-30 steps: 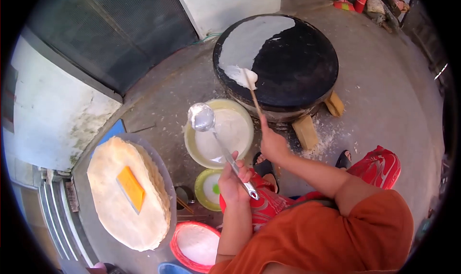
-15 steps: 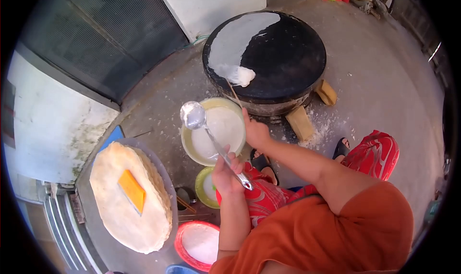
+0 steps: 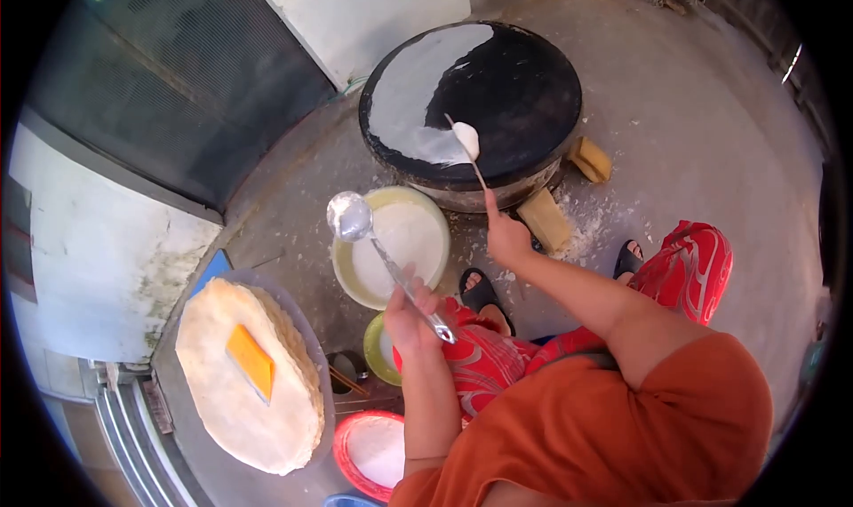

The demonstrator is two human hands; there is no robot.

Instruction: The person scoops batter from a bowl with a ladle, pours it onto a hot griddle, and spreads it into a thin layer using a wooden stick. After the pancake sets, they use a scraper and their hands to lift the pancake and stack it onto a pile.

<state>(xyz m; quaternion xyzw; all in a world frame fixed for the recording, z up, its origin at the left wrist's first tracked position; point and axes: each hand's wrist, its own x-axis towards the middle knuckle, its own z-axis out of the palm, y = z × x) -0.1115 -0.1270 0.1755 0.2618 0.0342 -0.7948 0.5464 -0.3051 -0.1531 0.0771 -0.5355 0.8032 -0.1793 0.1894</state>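
My left hand [image 3: 414, 313] is closed round the handle of a metal ladle [image 3: 351, 216], its bowl held over a basin of white batter [image 3: 402, 240]. In my right hand [image 3: 511, 239] is a thin wooden spreading stick [image 3: 480, 175], reaching over the round black griddle [image 3: 524, 89]. A white lump of batter [image 3: 466, 140] sits against the stick near its far end. A pale layer of batter [image 3: 404, 94] coats the griddle's left side, while the right side shows bare black.
A tall stack of thin flatbreads [image 3: 222, 400] stands at left with a yellow scraper [image 3: 251, 361] on top. Near my legs are a green bowl [image 3: 377, 351] and a red basin [image 3: 346, 449] of white powder. Wooden blocks [image 3: 545, 219] lie beside the griddle.
My right hand has moved right, swinging the stick and the batter lump rightward along the griddle's near edge. The coated area there has widened. My left hand keeps the ladle in nearly the same place.
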